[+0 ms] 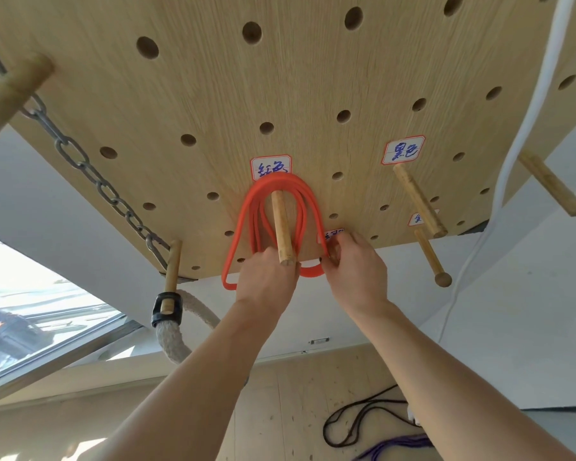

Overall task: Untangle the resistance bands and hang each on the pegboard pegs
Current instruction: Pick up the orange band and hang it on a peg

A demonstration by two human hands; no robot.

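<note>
The red band (pixel 273 207) is hanging in several loops over a wooden peg (pixel 282 227) on the pegboard (pixel 280 94), just below a handwritten label (pixel 270 167). Below that peg, the left hand (pixel 266 281) is gripping the band's lower strands, fingers curled out of sight. To the peg's right, the right hand (pixel 356 271) is pinching the band's outer loop, probably between thumb and forefinger. Far below the peg, a black band (pixel 356 424) and a purple band (pixel 396 444) are lying on the floor.
</note>
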